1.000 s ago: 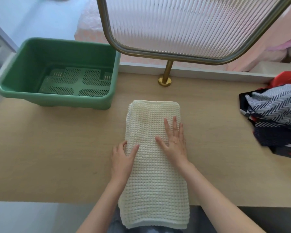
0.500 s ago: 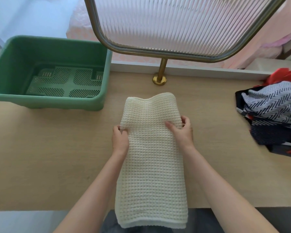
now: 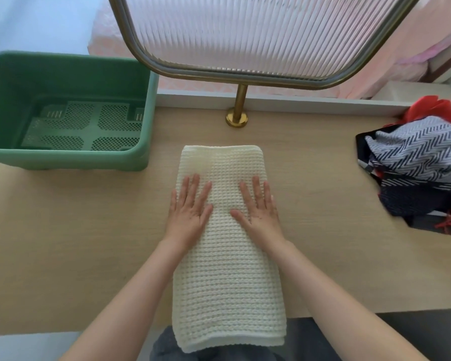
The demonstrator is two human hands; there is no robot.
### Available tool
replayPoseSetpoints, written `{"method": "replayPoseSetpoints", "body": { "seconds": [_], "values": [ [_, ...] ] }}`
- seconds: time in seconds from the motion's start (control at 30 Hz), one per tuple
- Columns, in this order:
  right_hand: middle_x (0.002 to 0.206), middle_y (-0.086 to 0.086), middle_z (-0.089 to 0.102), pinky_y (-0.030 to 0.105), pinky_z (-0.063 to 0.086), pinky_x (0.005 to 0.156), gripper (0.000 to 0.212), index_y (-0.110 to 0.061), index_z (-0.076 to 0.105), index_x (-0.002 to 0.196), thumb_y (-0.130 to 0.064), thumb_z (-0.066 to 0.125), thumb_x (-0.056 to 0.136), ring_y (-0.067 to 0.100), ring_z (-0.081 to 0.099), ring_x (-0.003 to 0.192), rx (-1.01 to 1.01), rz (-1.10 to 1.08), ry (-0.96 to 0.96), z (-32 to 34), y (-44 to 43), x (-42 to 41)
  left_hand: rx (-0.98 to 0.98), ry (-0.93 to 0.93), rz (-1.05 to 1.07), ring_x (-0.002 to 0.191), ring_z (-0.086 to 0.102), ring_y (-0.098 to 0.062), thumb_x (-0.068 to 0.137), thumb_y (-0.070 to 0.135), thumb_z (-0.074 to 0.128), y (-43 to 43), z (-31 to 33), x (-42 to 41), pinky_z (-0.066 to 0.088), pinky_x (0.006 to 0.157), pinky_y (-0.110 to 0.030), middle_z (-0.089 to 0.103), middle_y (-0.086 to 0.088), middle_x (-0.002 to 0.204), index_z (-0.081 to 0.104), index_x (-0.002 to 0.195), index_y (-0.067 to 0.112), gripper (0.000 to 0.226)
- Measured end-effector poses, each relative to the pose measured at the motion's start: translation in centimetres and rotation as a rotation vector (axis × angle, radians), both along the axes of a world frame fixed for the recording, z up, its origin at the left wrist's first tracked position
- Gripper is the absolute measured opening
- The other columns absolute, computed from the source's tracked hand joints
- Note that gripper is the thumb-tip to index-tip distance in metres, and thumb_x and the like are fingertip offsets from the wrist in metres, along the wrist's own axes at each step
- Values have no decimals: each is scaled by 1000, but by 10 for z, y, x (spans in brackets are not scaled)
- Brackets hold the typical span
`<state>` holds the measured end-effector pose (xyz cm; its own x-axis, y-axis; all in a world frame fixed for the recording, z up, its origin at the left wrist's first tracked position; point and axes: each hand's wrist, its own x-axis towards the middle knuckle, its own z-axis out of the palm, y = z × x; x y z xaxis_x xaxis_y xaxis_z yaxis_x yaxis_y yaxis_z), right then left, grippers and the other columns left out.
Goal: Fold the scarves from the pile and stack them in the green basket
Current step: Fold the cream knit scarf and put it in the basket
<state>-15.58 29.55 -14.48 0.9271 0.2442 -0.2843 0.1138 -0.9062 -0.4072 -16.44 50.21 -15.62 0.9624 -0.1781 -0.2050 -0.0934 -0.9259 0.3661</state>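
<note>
A cream waffle-knit scarf (image 3: 227, 282) lies folded lengthwise on the wooden table (image 3: 63, 243), its near end hanging over the front edge. My left hand (image 3: 189, 207) lies flat on its left side with the fingers straight and spread. My right hand (image 3: 258, 207) lies flat on its right side in the same way. The green basket (image 3: 71, 158) stands at the back left, with only its perforated floor showing inside. The pile of scarves (image 3: 417, 162) sits at the right edge: a black-and-white zigzag one on top, red and dark ones under it.
A ribbed glass panel in a brass frame (image 3: 245, 35) stands on a brass post (image 3: 237, 118) at the table's back edge, just beyond the scarf. Pink bedding (image 3: 401, 61) lies behind it.
Half a second ago both hands pinched the scarf's edges with its far end raised. Now the far end lies flat on the table and both palms rest on it.
</note>
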Motion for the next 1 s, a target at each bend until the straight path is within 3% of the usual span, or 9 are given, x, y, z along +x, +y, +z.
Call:
{"method": "replayPoseSetpoints", "body": {
  "seconds": [0.17,0.3,0.37,0.43,0.53,0.67,0.77,0.9,1.0],
  "values": [
    [152,-15,-33,30,-25,111,70,-41,-14,147,-69,17,90,7,-34,138,72,29,8,13,-11,-9,19,-54,-66,143,-28,-10,96,53,5,-1,20,-6,-25,113,-39,-20,3,159,-2,152,28,62],
    [161,-11,0,31,-4,120,57,-28,12,152,-42,30,100,12,-5,148,183,259,-85,29,-50,-68,-216,-167,-287,148,12,-15,101,42,29,7,36,-70,8,120,-40,28,0,156,41,143,21,49],
    [160,-8,11,31,9,120,55,-26,19,152,-27,39,101,13,5,148,183,402,-101,33,-69,-107,-258,-159,-434,143,30,-16,103,41,31,16,34,-112,16,118,-36,42,2,149,52,135,25,42],
    [160,-12,8,31,13,119,66,-30,14,153,-11,47,98,14,3,148,159,493,-68,37,-85,-139,-238,-154,-509,143,30,-16,102,45,36,26,30,-148,19,117,-36,39,1,151,51,137,27,42],
    [162,-5,2,35,9,118,98,-28,9,154,10,59,78,20,-2,148,10,620,-86,35,-101,-165,-151,-98,-521,148,15,-16,92,60,49,36,27,-181,16,116,-39,18,2,160,30,150,24,71],
    [161,7,9,38,11,117,117,-23,16,153,-17,84,59,28,11,147,-195,684,-130,27,-95,-175,-145,33,-529,149,-2,-17,77,68,60,43,30,-194,2,117,-38,0,4,163,9,155,27,101],
    [159,4,18,40,16,118,111,-25,25,151,-4,81,58,26,15,147,-89,654,-204,15,-87,-171,-107,55,-539,149,-4,-18,68,62,68,46,22,-194,-1,118,-37,-2,4,163,8,154,29,111],
    [154,0,33,38,25,114,85,-25,39,144,-11,79,71,20,25,144,87,578,-242,4,-82,-164,-92,-37,-534,148,15,-19,61,19,79,48,14,-183,14,117,-38,22,-2,159,27,151,26,105],
    [150,-5,40,38,30,111,56,-26,45,139,-29,65,86,17,29,142,218,458,-240,4,-81,-164,-151,-151,-522,143,27,-17,72,17,63,49,6,-179,24,115,-36,34,0,154,37,146,29,80]
  ]
}}
